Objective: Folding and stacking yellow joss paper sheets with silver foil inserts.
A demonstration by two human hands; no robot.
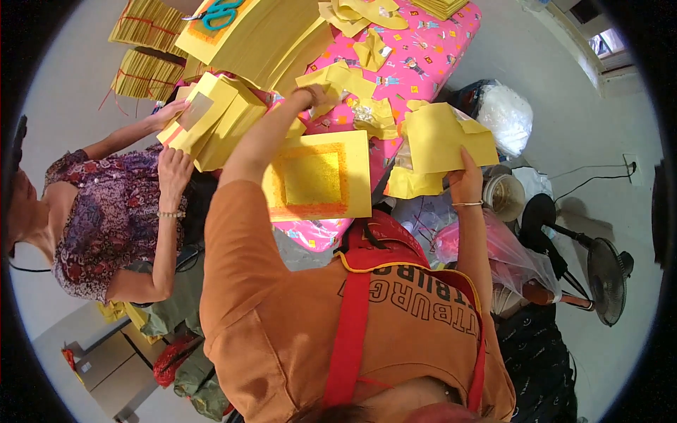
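My right hand grips a folded yellow paper sheet by its lower right edge, with more yellow paper and a clear film piece under it. My left hand reaches across to crumpled yellow paper on the pink table; its fingers are too unclear to read. Beneath my left forearm, a yellow paper stack with an orange-bordered, gold square lies at the near edge. At the left, another person's hands hold a thick bundle of yellow paper.
A tall yellow paper stack carries teal-handled scissors. String-tied yellow bundles lie at the far left. Torn yellow scraps are scattered over the pink patterned tablecloth. On the right are a bucket, plastic bags and a fan.
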